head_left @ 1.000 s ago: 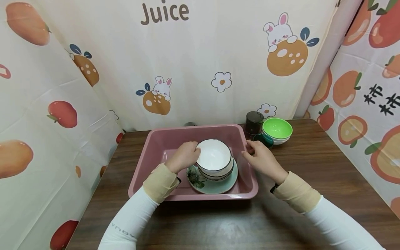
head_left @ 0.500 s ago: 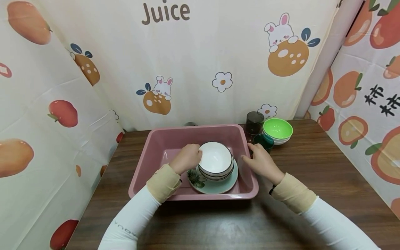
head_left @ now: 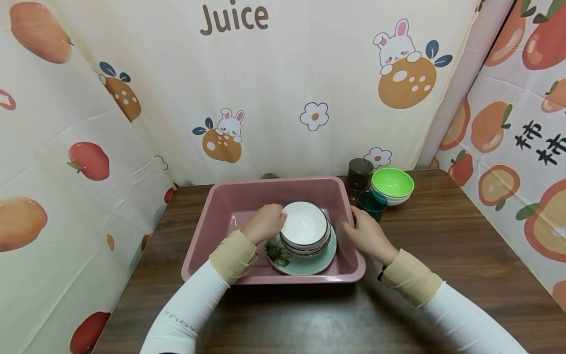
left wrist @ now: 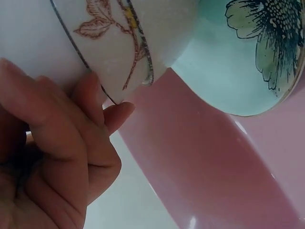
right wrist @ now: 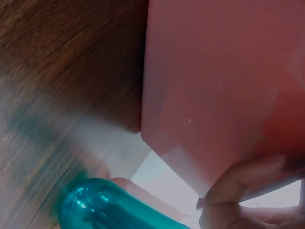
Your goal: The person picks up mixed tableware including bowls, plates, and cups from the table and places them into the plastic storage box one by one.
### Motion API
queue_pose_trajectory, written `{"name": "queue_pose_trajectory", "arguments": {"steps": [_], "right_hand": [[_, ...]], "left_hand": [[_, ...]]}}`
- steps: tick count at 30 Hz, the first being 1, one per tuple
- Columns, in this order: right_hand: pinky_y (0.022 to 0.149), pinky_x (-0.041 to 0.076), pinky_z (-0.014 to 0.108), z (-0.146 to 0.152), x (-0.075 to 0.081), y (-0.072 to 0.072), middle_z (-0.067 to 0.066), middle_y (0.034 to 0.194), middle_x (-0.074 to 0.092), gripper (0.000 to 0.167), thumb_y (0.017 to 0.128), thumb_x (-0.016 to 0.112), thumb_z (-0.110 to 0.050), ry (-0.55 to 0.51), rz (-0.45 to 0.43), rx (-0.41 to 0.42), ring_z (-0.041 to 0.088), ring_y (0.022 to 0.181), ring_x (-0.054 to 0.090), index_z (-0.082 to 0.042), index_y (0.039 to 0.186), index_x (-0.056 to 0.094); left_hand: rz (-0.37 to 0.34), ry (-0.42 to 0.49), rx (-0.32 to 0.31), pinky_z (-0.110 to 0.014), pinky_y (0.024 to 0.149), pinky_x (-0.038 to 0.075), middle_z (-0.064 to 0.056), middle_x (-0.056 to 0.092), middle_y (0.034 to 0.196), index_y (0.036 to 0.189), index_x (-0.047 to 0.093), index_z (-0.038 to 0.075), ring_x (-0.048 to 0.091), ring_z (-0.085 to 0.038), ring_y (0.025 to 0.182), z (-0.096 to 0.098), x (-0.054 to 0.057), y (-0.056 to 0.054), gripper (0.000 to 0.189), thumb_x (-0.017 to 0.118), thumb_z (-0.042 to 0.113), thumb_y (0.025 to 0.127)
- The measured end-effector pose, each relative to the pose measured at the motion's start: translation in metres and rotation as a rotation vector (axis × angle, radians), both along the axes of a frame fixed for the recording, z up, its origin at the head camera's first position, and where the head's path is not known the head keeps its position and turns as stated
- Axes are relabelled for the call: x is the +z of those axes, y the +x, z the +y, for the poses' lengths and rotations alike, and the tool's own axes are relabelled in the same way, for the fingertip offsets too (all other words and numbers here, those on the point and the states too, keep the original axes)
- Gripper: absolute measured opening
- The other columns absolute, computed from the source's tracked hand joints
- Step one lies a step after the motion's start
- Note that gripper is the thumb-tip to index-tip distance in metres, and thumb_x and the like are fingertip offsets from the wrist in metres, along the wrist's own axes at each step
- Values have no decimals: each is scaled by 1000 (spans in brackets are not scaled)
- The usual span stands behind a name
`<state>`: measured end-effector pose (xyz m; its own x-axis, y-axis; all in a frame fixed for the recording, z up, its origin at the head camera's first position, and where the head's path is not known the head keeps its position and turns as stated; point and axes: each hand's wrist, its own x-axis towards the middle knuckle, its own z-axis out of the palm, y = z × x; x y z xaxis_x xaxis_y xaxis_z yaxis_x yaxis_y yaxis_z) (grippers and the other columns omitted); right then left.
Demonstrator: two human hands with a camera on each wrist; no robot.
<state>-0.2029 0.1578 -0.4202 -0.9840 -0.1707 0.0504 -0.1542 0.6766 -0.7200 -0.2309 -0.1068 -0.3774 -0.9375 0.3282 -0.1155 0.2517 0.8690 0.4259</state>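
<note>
A stack of white bowls with dark rims stands on a pale green plate with a flower print, inside the pink basin. My left hand pinches the left rim of the top bowl. In the left wrist view the thumb and fingers of the left hand meet at that rim, beside a brown leaf pattern on its outside. My right hand grips the basin's right rim, thumb over the edge. The right wrist view shows curled fingers against the basin's outer wall.
A teal glass stands close beyond the right hand, outside the basin. Behind it are a dark glass and a bright green bowl nested on white ones. All stand on a dark wooden table before a printed curtain.
The top bowl has come down slightly and to the right onto the stack, with my left hand on it. My right hand has shifted toward the basin's rim. The teal glass shows more upright.
</note>
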Motion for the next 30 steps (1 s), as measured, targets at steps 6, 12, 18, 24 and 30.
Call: {"name": "queue_pose_trajectory", "arguments": {"steps": [6, 12, 18, 24, 30], "right_hand": [[82, 57, 50, -1, -2, 2, 29, 123, 60, 50, 95, 53, -14, -17, -30, -17, 36, 100, 65, 6, 140, 40], [84, 56, 52, -1, -1, 3, 31, 129, 55, 56, 96, 51, -16, -25, -56, -20, 40, 106, 64, 8, 144, 33], [84, 56, 52, -1, -2, 2, 31, 129, 55, 55, 96, 51, -14, -26, -54, -20, 40, 106, 64, 8, 143, 33], [86, 55, 52, -1, -2, 2, 31, 127, 57, 55, 95, 52, -14, -13, -24, -32, 39, 105, 64, 8, 143, 35], [87, 54, 53, -2, -3, 2, 32, 125, 58, 53, 95, 52, -12, -31, -4, -18, 38, 104, 64, 9, 142, 37]], "left_hand": [[-20, -20, 3, -34, 73, 50, -10, 64, 79, 86, 64, 4, 59, -20, 67, 1, -4, -1, 26, 46, 17, 101], [-15, -51, 3, -36, 78, 49, -12, 65, 87, 91, 64, 2, 58, -22, 77, 4, -10, -4, 24, 49, 18, 99], [-48, -64, 15, -37, 78, 48, -14, 66, 96, 103, 63, -1, 57, -22, 80, 6, -13, -7, 23, 52, 19, 99], [-59, -89, 7, -39, 86, 49, -17, 66, 109, 112, 61, -4, 57, -22, 88, 7, -14, -9, 30, 55, 21, 98], [-33, -111, 0, -38, 80, 49, -12, 65, 96, 98, 62, 0, 56, -21, 81, 6, -16, -10, 23, 60, 22, 96]]}}
